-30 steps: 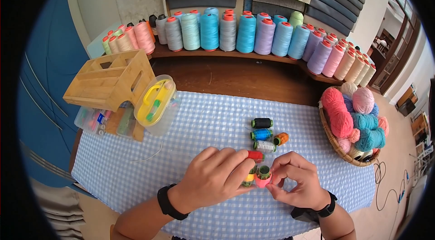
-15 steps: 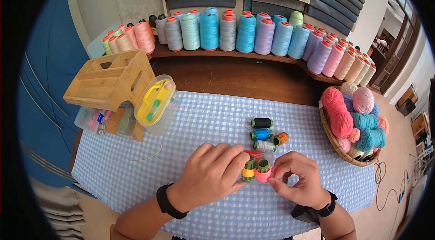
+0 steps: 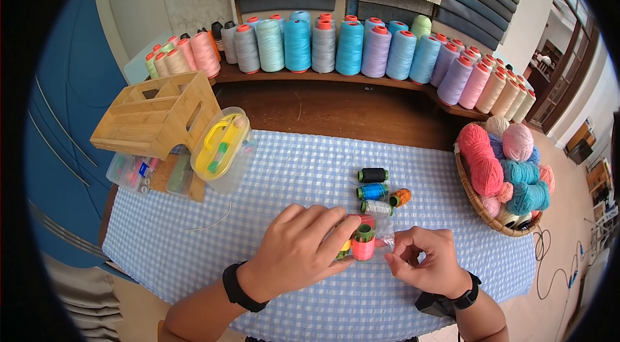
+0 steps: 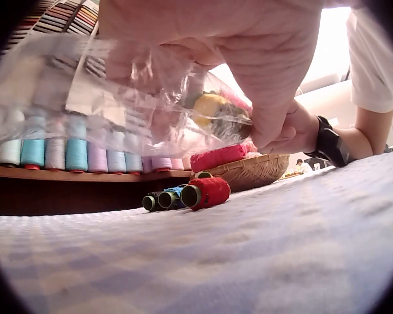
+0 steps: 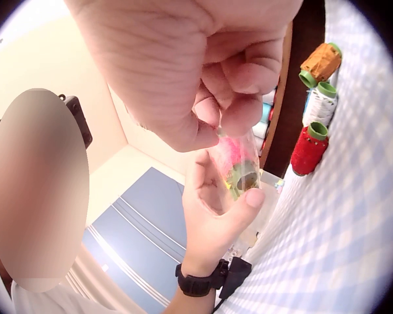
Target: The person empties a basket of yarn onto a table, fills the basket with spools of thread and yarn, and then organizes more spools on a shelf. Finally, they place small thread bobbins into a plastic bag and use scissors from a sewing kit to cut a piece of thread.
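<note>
now the left hand (image 3: 302,244) grips bagged spools (image 3: 363,249).

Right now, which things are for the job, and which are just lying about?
Probably the job:
clear bag in left hand and right hand
pink spool
yellow spool
maybe loose red spool, white spool, blue spool, black spool, orange spool

Just lying about:
yarn basket
wooden organizer
yellow box
thread cones
</note>
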### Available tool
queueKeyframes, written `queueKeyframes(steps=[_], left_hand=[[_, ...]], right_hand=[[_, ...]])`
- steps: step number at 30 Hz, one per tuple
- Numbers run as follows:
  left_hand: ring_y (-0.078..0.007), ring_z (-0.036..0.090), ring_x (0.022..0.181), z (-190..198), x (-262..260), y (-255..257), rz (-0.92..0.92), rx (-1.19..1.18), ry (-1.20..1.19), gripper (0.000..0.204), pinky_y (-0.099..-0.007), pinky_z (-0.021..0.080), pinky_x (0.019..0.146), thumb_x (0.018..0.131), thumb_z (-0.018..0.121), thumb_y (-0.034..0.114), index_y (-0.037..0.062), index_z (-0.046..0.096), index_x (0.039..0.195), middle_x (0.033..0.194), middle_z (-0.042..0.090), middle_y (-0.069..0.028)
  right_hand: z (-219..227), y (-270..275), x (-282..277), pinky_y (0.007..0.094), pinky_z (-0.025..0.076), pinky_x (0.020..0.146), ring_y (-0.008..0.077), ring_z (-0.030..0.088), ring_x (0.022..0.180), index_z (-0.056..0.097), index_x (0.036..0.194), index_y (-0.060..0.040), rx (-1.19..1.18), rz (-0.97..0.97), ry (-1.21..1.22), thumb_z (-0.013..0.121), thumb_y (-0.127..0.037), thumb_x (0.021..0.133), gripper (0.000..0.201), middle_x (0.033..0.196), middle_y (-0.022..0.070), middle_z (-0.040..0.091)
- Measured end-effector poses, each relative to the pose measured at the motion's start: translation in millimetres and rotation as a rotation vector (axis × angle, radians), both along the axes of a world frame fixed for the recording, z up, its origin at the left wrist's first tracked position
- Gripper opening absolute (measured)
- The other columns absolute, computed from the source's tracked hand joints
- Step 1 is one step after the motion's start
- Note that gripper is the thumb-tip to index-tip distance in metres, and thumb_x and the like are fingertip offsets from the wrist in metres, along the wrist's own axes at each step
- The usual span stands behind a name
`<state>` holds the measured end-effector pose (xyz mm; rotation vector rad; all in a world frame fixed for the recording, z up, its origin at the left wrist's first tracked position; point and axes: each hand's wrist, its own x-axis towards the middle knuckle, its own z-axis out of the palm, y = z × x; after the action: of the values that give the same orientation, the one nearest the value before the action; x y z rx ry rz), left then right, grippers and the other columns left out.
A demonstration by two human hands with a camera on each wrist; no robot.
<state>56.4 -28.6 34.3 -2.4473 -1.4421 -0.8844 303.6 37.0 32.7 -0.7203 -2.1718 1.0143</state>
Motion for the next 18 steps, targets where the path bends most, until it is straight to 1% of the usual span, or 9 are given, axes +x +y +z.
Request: queueKeyframes(steps=[5,8,9,11,12,13,15,16,18], left_hand=[[-0.021,0.067,0.089,0,0,0,-0.026,0.013,0.014,0.071,-0.0343,0.046,0.075,0.063,0.091,0.038,0.0087,0.065,0.122,0.106,0.066,-0.0057],[-0.0206,0.067,0.088,2,1,0,-0.037,0.018,0.009,0.066,-0.0336,0.047,0.074,0.064,0.089,0.037,0.0084,0.067,0.119,0.104,0.066,-0.0055],[-0.0206,0.067,0.088,3,1,-1,-0.038,0.018,0.008,0.066,-0.0336,0.047,0.074,0.064,0.089,0.037,0.0084,0.067,0.119,0.104,0.066,-0.0055],[-0.0207,0.067,0.087,4,2,0,0.006,0.026,0.003,0.064,-0.0336,0.048,0.072,0.063,0.09,0.033,0.0075,0.068,0.117,0.103,0.067,-0.0056],[-0.0207,0.067,0.087,3,2,0,0.004,0.026,0.001,0.064,-0.0336,0.048,0.072,0.063,0.09,0.033,0.0075,0.068,0.117,0.103,0.067,-0.0056],[-0.0208,0.067,0.087,0,1,1,0.029,0.04,0.006,0.064,-0.0338,0.049,0.072,0.061,0.09,0.031,0.007,0.068,0.116,0.103,0.067,-0.0057],[-0.0208,0.067,0.087,-2,-1,2,0.053,0.054,0.011,0.064,-0.0339,0.049,0.072,0.06,0.091,0.029,0.0065,0.068,0.116,0.103,0.067,-0.0057],[-0.0209,0.067,0.087,-2,-1,2,0.063,0.057,0.006,0.065,-0.0342,0.049,0.072,0.06,0.091,0.029,0.0062,0.068,0.116,0.103,0.067,-0.0058],[-0.021,0.068,0.087,-2,-1,2,0.072,0.061,0.001,0.066,-0.0345,0.05,0.073,0.059,0.092,0.028,0.0059,0.068,0.116,0.103,0.068,-0.0059]], right_hand=[[6,1,-1,0.0203,0.048,0.046,0.0074,0.065,0.052,0.059,0.079,-0.0054,-0.043,0.112,0.032,0.077,-0.005,0.083,0.018,0.105,0.0125,0.077],[10,0,-1,0.0211,0.05,0.048,0.0099,0.067,0.055,0.061,0.082,-0.0052,-0.024,0.142,0.018,0.074,-0.006,0.086,0.014,0.104,0.0118,0.077],[8,2,-1,0.0211,0.05,0.048,0.0099,0.067,0.055,0.061,0.082,-0.0052,-0.024,0.14,0.017,0.074,-0.006,0.086,0.014,0.104,0.0118,0.077],[1,7,1,0.0239,0.053,0.054,0.014,0.07,0.061,0.063,0.085,-0.0055,-0.035,-0.006,0.162,0.071,-0.008,0.09,0.01,0.1,0.0107,0.078],[6,9,4,0.0303,0.056,0.071,0.0215,0.073,0.085,0.065,0.089,-0.0039,-0.102,-0.107,0.088,0.069,-0.009,0.091,0.007,0.104,0.0123,0.076],[7,15,4,0.0303,0.056,0.071,0.0215,0.073,0.085,0.065,0.089,-0.0039,-0.101,-0.109,0.087,0.069,-0.009,0.091,0.007,0.104,0.0123,0.076],[6,27,4,0.0361,0.053,0.086,0.0283,0.067,0.111,0.068,0.095,-0.0033,0.293,-0.216,-0.016,0.072,-0.011,0.09,0.01,0.119,0.0158,0.069],[6,28,7,0.0398,0.049,0.098,0.0341,0.057,0.126,0.071,0.107,-0.0043,0.211,-0.209,-0.092,0.073,-0.012,0.088,0.02,0.135,0.0203,0.058],[3,31,6,0.0415,0.049,0.099,0.0358,0.056,0.127,0.071,0.113,-0.0051,0.258,-0.184,-0.141,0.074,-0.013,0.088,0.026,0.137,0.0219,0.056]])
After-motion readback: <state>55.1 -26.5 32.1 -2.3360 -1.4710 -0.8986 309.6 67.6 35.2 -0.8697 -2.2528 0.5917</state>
